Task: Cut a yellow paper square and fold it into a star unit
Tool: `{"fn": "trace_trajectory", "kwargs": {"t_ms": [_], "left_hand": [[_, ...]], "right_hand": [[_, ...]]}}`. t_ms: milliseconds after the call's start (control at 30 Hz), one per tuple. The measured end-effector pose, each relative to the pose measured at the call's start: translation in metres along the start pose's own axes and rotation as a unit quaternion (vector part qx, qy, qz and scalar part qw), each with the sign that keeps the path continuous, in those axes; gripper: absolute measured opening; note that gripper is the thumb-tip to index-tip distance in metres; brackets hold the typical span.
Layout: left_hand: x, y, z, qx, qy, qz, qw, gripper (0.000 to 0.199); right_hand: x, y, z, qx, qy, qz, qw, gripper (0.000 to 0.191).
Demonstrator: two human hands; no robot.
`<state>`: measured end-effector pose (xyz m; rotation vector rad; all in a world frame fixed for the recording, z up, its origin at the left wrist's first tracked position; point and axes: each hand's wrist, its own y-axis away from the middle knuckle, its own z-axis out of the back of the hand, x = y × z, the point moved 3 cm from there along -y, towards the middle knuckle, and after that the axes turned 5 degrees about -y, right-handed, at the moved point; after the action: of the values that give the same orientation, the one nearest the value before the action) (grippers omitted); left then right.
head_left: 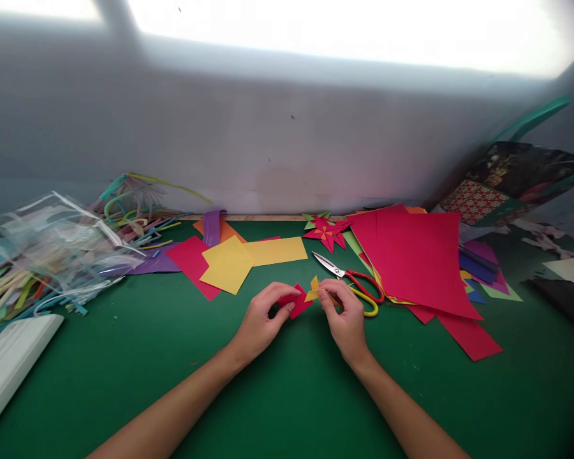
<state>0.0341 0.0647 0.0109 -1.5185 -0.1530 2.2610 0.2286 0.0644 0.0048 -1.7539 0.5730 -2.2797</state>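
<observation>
Near the middle of the green table, my left hand (263, 315) pinches a small piece of red paper (301, 303) between thumb and fingers. Just to its right, my right hand (344, 313) grips a small folded piece of yellow paper (312, 292) by its right end. The two pieces meet or overlap in view; whether they touch is unclear. Scissors (358, 285) with one red and one yellow handle lie behind my right hand, which partly covers them. Farther back rests a layered paper star flower (326, 232) in red with a yellow centre.
Large red sheets (411, 258) are stacked at right. Yellow paper (229, 264) and a red square (191, 261) lie back left. A clear plastic bag (62, 236) sits by colourful pipe cleaners (143, 213) at far left, with a white object (16, 363) in front. The wall (268, 127) bounds the back.
</observation>
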Motion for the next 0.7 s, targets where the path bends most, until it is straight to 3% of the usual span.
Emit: {"fn": "trace_trajectory", "kwargs": {"t_ms": [267, 433, 533, 700], "left_hand": [[0.007, 0.002, -0.001, -0.026, 0.046, 0.047, 0.998, 0.024], [0.013, 0.003, -0.005, -0.009, 0.111, 0.074, 0.991, 0.023], [0.011, 0.002, -0.006, 0.004, 0.088, 0.059, 0.994, 0.016], [0.01, 0.001, -0.006, 0.023, 0.008, 0.033, 0.999, 0.023]], "right_hand": [[-0.008, 0.002, -0.001, 0.049, -0.037, -0.035, 0.998, 0.01], [-0.01, 0.003, -0.003, 0.077, -0.056, -0.052, 0.994, 0.01], [-0.01, 0.004, -0.004, 0.08, -0.048, -0.057, 0.994, 0.01], [-0.005, 0.004, -0.003, 0.081, -0.019, -0.044, 0.996, 0.011]]}}
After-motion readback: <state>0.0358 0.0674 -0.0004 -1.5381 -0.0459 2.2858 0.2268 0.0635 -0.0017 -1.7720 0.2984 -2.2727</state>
